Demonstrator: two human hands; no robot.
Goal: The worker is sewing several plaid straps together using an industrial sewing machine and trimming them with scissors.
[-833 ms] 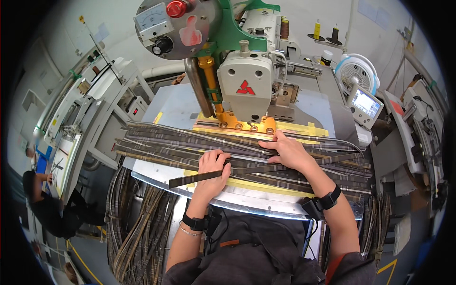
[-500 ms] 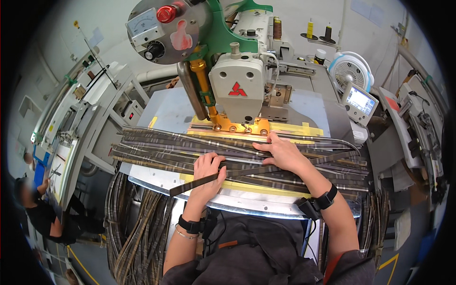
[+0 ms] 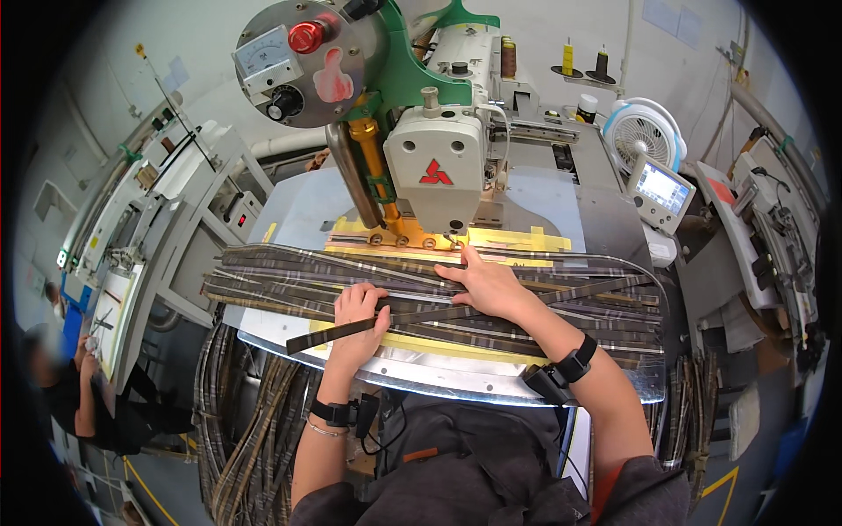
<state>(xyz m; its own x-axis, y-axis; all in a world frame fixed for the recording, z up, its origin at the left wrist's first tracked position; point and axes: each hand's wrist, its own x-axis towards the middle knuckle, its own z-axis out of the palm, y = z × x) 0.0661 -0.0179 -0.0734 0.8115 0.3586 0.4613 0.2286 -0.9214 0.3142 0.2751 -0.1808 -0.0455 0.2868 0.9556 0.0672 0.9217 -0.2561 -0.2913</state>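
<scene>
My left hand [image 3: 358,317] rests on a pile of dark, striped straps [image 3: 254,279], fingers curled, with one loose strap [image 3: 317,337] caught at its thumb. That strap runs diagonally to the right under my right forearm, and its free end sticks out to the left. My right hand [image 3: 487,285] lies palm down over the pile, thumb and index finger spread apart. Its index fingertip reaches the edge of the brass-coloured clamp [image 3: 408,235] below the sewing machine head [image 3: 436,171]. What lies under its palm is hidden.
Yellow tape [image 3: 517,241] edges the plate around the clamp. A control screen [image 3: 661,189] and a white fan [image 3: 645,136] stand at right. More straps hang below the table's front edge [image 3: 438,386]. At far left a person in dark clothes [image 3: 79,394] works at another machine.
Both my hands have shifted left, and the loose strap's end has moved left with them. The brass clamp and its taped plate have also slid left under the machine head.
</scene>
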